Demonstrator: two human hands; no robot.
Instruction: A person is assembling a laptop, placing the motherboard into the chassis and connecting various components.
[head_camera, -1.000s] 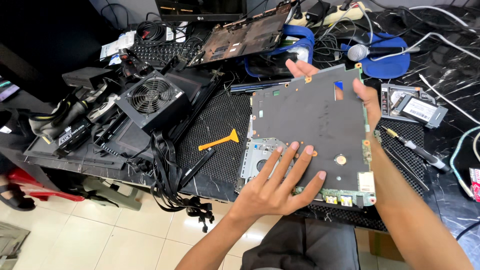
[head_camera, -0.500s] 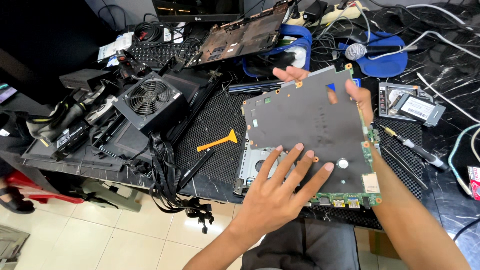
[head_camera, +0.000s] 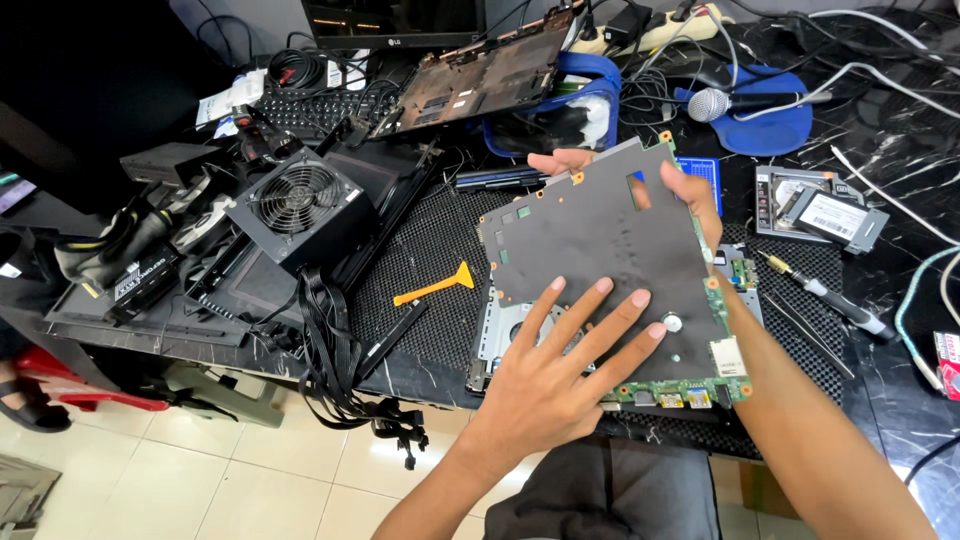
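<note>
Pressing our left hand (head_camera: 545, 375) flat, fingers splayed, on the laptop motherboard (head_camera: 610, 270) while our right hand (head_camera: 690, 195) pinches its one-o'clock edge, we risk flexing it.

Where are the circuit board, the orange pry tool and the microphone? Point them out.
circuit board (head_camera: 600, 250): head view, dark middle.
orange pry tool (head_camera: 437, 286): head view, its shaft.
microphone (head_camera: 708, 104): head view, mesh head.

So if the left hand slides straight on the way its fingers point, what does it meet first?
Probably the right hand, which holds the far edge of the circuit board. The left hand lies flat on it, fingers pointing up-right; only board surface lies between.
</note>
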